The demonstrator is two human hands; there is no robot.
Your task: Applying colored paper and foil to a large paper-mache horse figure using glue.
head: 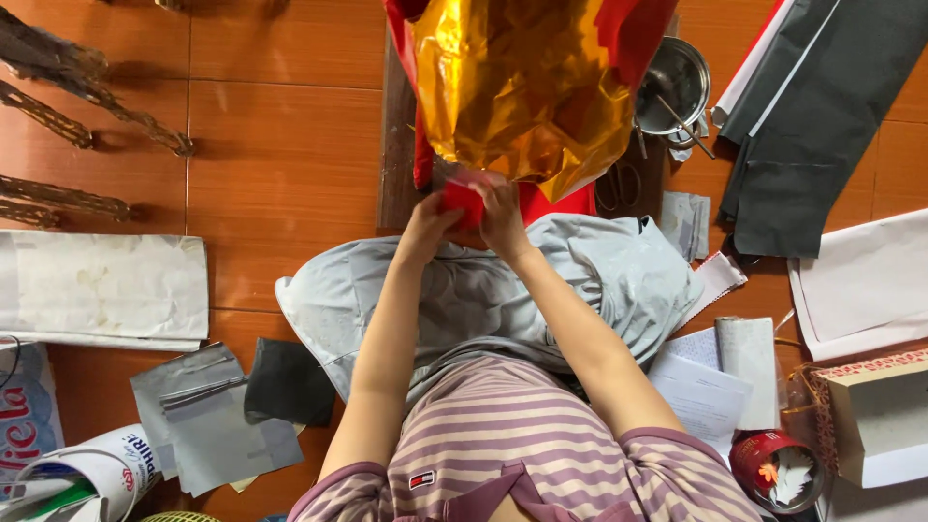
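Head view: my 2 hands, left hand (pixel 425 227) and right hand (pixel 503 220), pinch a small red piece (pixel 463 201) under the gold foil sheet (pixel 522 87) (over my lap); next, I judge, calls for steady pressing.

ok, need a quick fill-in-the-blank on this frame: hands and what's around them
1. Both hands, left hand and right hand, pinch a small ____ piece.
2. Above them hangs a crinkled foil sheet coloured ____.
3. The metal bowl sits to the ____ of the foil.
4. The scissors lie on the ____.

Missing: red; gold; right; floor
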